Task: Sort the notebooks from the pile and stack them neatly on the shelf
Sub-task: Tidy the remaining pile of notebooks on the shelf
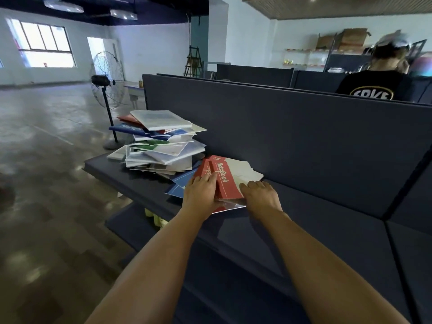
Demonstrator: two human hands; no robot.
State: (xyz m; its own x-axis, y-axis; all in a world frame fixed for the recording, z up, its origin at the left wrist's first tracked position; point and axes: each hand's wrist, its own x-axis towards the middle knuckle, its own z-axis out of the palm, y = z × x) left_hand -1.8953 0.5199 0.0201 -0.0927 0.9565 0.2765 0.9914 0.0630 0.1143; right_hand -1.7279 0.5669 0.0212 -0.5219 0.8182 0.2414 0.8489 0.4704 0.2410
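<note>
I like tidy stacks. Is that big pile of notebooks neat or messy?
Messy. The notebook pile on the shelf has books lying crooked, with corners poking out every way.

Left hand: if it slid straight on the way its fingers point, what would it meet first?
The left hand already lies on the red notebook; beyond that, probably the messy pile, though depth is unclear.
</note>
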